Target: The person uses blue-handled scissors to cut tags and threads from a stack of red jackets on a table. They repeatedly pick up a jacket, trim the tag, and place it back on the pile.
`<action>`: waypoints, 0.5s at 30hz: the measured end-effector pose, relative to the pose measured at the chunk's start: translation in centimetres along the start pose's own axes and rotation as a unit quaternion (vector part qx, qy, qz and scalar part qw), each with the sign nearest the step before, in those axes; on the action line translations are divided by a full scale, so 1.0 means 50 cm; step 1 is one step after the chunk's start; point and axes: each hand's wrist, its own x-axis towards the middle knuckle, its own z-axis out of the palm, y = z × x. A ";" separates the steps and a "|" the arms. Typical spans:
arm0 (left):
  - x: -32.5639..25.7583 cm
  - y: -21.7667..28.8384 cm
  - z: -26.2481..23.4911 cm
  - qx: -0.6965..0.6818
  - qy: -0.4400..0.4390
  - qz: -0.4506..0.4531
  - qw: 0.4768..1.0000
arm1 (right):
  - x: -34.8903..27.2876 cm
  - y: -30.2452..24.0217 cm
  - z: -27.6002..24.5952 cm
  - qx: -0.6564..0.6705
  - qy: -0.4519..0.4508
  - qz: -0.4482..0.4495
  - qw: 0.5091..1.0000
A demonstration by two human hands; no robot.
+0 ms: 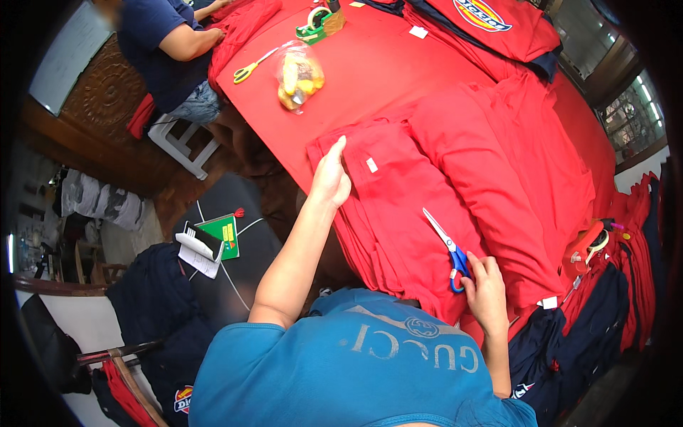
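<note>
Pale capital letters (384,343) and a round emblem (422,327) mark the blue shirt (313,388) at 6 o'clock. A red-and-yellow logo (482,14) with white lettering sits on a red garment (523,46) at 1 o'clock; a similar logo (183,400) (only partly showing) marks dark clothing (160,356) at 7 o'clock.

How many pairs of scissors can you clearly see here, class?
2: a blue-handled pair at the right hand, over red cloth, and a yellow-handled pair on the red tabletop beside a clear plastic bag. Others may be hidden.
</note>
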 end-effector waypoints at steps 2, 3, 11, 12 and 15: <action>0.000 0.001 -0.008 0.021 -0.006 0.014 1.000 | 0.006 -0.011 0.010 -0.062 -0.013 -0.030 0.998; -0.002 0.001 -0.008 0.031 -0.010 0.020 0.999 | 0.012 -0.007 0.016 -0.047 -0.005 -0.030 0.998; -0.036 0.022 0.004 0.053 0.033 -0.015 0.998 | 0.080 -0.041 -0.022 0.492 -0.090 0.087 0.862; -0.034 0.019 0.002 0.069 0.021 -0.016 0.997 | 0.089 -0.055 -0.004 0.592 -0.061 0.086 0.799; -0.044 0.024 0.015 0.080 0.001 -0.027 0.996 | 0.126 -0.093 0.050 0.544 -0.014 0.047 0.838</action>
